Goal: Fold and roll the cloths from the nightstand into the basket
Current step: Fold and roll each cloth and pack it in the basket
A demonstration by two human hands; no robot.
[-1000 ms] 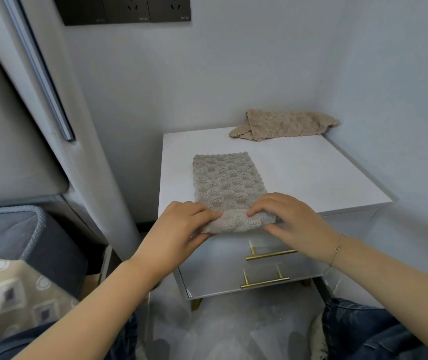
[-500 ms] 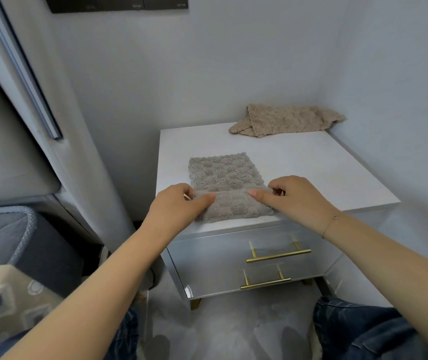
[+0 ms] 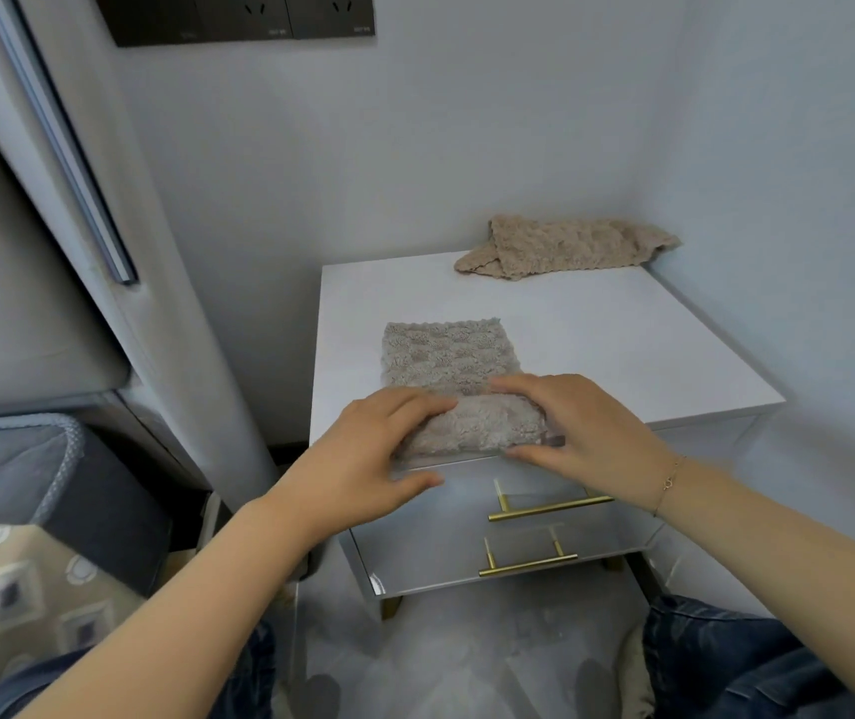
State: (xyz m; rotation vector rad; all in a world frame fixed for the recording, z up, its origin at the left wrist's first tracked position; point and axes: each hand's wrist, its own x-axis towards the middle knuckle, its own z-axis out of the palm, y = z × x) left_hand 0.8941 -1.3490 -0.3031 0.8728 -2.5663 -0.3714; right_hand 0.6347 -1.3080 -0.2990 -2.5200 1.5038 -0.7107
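Rolling the grey cloth [image 3: 448, 363] on the nightstand [image 3: 622, 345]

Left hand [image 3: 363, 459] and right hand [image 3: 578, 428] grip the roll's ends (its axis runs left-right); the flat remainder lies straight ahead, basket [image 3: 59, 461] left

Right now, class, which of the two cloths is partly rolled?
The grey cloth at the nightstand's front edge, under both hands; the beige cloth lies crumpled at the back.
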